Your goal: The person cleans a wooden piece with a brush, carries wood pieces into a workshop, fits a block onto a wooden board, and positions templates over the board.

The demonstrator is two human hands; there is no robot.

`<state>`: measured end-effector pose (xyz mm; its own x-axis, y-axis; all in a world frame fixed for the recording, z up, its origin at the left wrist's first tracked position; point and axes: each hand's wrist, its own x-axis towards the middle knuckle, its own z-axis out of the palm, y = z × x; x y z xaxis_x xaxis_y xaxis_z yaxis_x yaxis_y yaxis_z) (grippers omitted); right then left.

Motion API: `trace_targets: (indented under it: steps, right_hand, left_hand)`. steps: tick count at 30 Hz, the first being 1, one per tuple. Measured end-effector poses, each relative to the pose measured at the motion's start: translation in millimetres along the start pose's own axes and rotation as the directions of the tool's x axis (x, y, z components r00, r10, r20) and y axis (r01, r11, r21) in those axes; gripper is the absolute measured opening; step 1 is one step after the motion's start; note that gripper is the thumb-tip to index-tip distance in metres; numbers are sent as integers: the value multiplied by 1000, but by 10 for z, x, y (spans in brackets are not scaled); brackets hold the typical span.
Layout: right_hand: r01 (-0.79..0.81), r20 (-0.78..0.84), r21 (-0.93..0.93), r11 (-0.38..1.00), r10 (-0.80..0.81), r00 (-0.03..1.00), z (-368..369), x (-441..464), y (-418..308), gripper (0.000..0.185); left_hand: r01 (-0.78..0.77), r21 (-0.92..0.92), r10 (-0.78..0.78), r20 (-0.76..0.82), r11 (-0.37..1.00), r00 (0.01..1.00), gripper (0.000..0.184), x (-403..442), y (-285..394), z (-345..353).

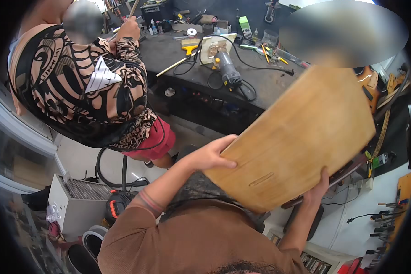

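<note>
At right of frame we hold wooden board (301, 123) raised: left hand (213, 154) grips left edge, right hand (317, 188) lower edge. Narrow mark (261, 179) seems already made; how much work is left, we cannot tell. Power tool (228, 71) lies upper centre.

close head-worn view, forward and down

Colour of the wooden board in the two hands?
The wooden board is golden tan, with a small dark mark; best seen in the head view.
</note>
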<state>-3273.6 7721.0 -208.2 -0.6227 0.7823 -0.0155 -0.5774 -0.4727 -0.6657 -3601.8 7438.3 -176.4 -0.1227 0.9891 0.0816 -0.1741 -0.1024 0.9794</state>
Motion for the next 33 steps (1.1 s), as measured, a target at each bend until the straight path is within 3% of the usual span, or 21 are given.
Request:
trace_targets:
  steps: [3,5,6,7,9,10,11,12,14,15,17,20,22,25,28,31,33]
  right_hand:
    - [217,-118,4,976,-215,969,139,-198,-135,69]
    - [324,-171,-16,946,-322,931,273,-388,-287,71]
    - [360,-168,-16,933,-357,919,311,-467,-359,72]
    - [399,-165,-13,917,-396,903,301,-544,-420,72]
    - [407,-301,-14,913,-392,869,62,-718,-583,74]
    - [413,-354,0,911,-386,852,-89,-767,-651,75]
    - [327,3,52,944,-327,945,-252,-823,-719,77]
    - [305,105,21,952,-306,946,-338,-816,-743,78]
    - [309,-99,-70,949,-315,944,-390,-875,-708,81]
    - [288,-216,-121,950,-308,926,-384,-911,-679,82]
    - [233,-319,-184,955,-282,905,-480,-935,-640,85]
    - [155,-359,-249,956,-239,902,-785,-933,-692,89]
    - [120,-336,-257,959,-205,919,-1010,-881,-721,92]
    - [84,-283,-169,982,-130,950,-1023,-714,-679,87]
    - [96,-460,-255,962,-208,863,-512,-658,-576,82]
    - [164,-328,-354,921,-287,900,-731,-516,-487,78]
    - [140,-358,-363,921,-277,892,-715,-416,-431,76]
  left_hand:
    - [-81,2,80,97,997,992,62,535,363,-169]
    - [-63,-137,61,-20,988,998,59,868,541,-615]
    - [-91,-31,78,-296,995,952,64,1085,523,-910]
    - [-93,79,121,-543,993,831,69,1325,427,-1246]
    - [202,346,189,-819,916,542,88,1780,94,-1974]
    - [220,290,120,-814,931,568,92,1844,210,-1950]
    - [242,235,49,-805,941,592,96,1905,331,-1918]
    - [269,182,-22,-791,946,612,100,1963,451,-1880]
    - [-147,-199,-43,-721,969,691,86,2392,12,-2363]
    - [-154,-194,-40,-737,969,675,104,2344,126,-2264]
    - [56,27,5,-931,998,365,131,2654,-194,-2517]
    - [30,-1,-16,-856,1000,517,146,2803,-426,-2667]
    - [181,62,-7,-934,981,358,120,2664,-218,-2393]
    - [186,181,130,-957,966,258,100,2593,-83,-2067]
    - [-13,213,208,-934,977,290,88,2550,-64,-1993]
    - [49,331,304,-909,942,284,87,2473,156,-1858]
    - [20,433,402,-852,901,334,89,2534,195,-2104]
